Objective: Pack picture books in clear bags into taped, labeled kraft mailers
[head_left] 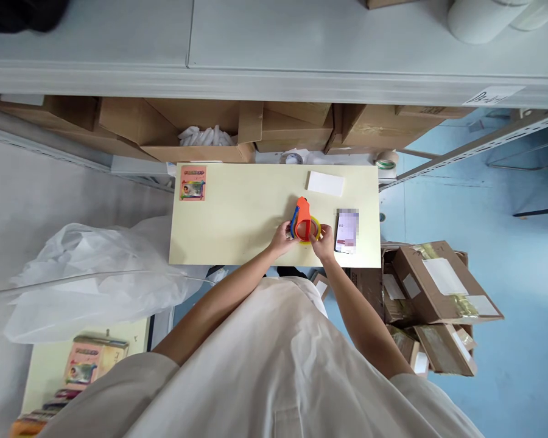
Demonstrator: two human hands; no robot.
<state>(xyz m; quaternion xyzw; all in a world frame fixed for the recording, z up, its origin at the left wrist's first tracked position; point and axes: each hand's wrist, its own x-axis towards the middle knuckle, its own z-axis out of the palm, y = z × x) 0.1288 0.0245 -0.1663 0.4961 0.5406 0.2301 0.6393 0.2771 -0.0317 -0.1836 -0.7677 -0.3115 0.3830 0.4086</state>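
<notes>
Gripping the orange tape dispenser [303, 210] from both sides, over the near half of the counter [228, 225], right of its middle. Grasping the blue-edged flank with the left hand [282, 239]; grasping the opposite flank, at the yellow-rimmed tape roll [318, 230], with the right hand [323, 244]. Pointing the long axis away from the body, orange head at the far end, roll end between the hands; favouring neither hand, both touching. Having the smartphone [347, 232] just right of the right hand, and the white box [325, 183] lying beyond, farther right than the dispenser head.
</notes>
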